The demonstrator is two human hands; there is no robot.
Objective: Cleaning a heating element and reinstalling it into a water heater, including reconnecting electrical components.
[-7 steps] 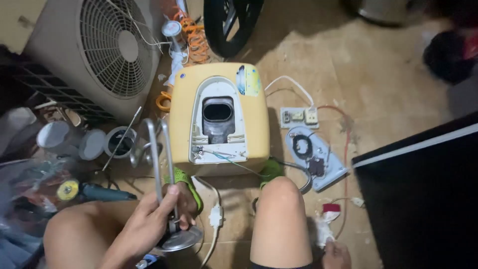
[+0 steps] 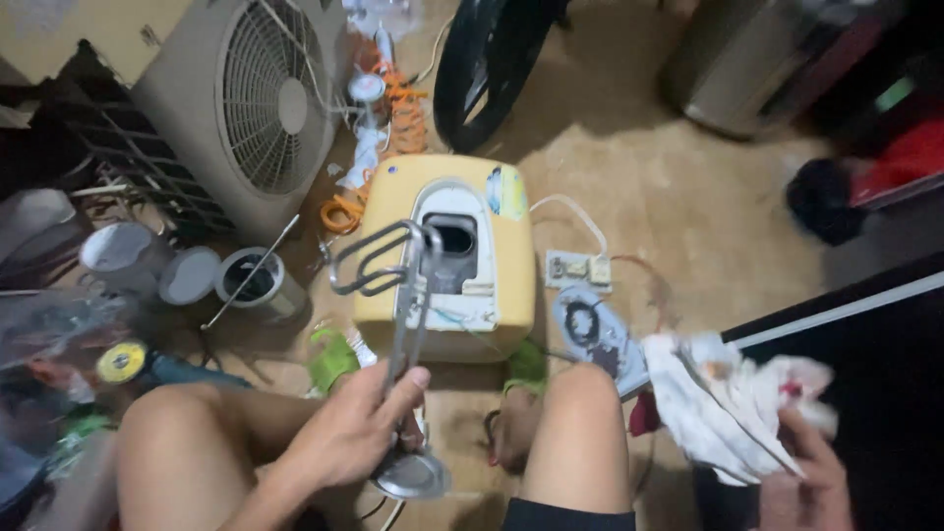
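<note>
Fingers (image 2: pixel 398 388) of left hand (image 2: pixel 349 433) wrapped around metal heating element (image 2: pixel 398 295), right hand (image 2: pixel 801 472) clutching white rag (image 2: pixel 723 403), half cut off

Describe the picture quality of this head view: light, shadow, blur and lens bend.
Head view: dim, warm indoor light; the tan floor is brightest mid-frame, while the corners sink into dark shadow. Wide-angle bend curves the edges. The right hand and its white rag are smeared by motion blur; the left hand and metal heating coil look softer than the yellow heater casing.
</note>
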